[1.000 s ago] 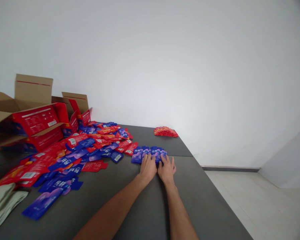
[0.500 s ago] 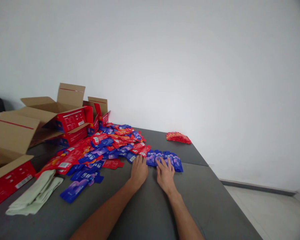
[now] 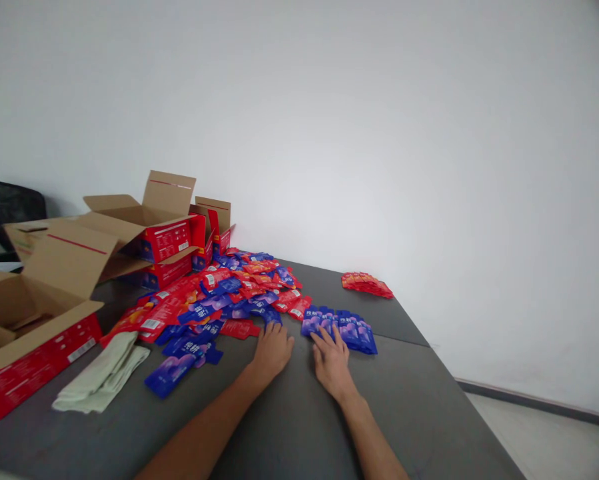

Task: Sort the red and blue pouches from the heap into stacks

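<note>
My left hand (image 3: 272,349) rests on the dark table with its fingertips at a blue pouch (image 3: 271,315) on the right edge of a mixed pile. Its thumb stands apart from the fingers, which partly hide the pouch. Spread fingers of my right hand (image 3: 332,360) lie on the near edge of an overlapping row of blue pouches (image 3: 348,328). These pouches lie flat, printed side up, fanned toward the right. Just behind, between the row and the pile, is a red pouch (image 3: 300,307).
Red and blue pouches form a loose pile (image 3: 219,293) at left. Open red cartons (image 3: 166,240) stand behind it, with another open carton (image 3: 39,353) nearer. A folded pale cloth (image 3: 102,373) lies in front. Fanned red pouches (image 3: 366,284) lie at the far right table edge.
The view has turned left, so the table's contents appear farther right. Relative to the pile, my left hand has moved left onto the blue pouch. My right hand remains at the blue row.
</note>
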### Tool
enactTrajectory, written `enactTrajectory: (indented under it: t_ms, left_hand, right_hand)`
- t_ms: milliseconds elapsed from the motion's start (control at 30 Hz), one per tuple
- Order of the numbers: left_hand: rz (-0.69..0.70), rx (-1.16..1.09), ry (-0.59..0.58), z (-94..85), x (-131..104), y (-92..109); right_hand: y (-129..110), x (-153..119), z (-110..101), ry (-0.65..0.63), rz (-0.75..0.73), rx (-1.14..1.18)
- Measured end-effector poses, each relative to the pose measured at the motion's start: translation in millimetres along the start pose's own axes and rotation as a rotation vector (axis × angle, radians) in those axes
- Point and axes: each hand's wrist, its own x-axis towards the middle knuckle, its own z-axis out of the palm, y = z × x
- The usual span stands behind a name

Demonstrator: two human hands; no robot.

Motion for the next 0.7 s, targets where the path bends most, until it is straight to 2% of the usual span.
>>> enactTrajectory:
  t_ms: [267, 367, 433, 533, 633, 700]
  left_hand:
    - [-0.098, 0.023, 0.006, -14.2, -12, 3]
    - [-0.114, -0.042, 0.023, -17.6, -9, 2]
    - [-0.18, -0.157, 0.068, -21.8, -5, 0]
    - [-0.35, -0.545, 0.139, -29.6, 1, -2]
    - [-0.51, -1.189, 0.089, -34.2, 4, -1]
    - [-0.571, -1.542, 0.035, -34.1, 3, 2]
  right_hand:
    - [-5, 0, 1, 0.031, -0.031, 0.046]
    - [-6, 0, 2, 0.049, -0.028, 0.064]
    - [-9, 0, 1, 0.055, -0.022, 0.083]
    - [-18, 0, -5, 0.056, -0.006, 0.15]
    - [-31, 0, -11, 0.057, 0.001, 0.267]
    - [-40, 0, -15, 0.054, 0.008, 0.356]
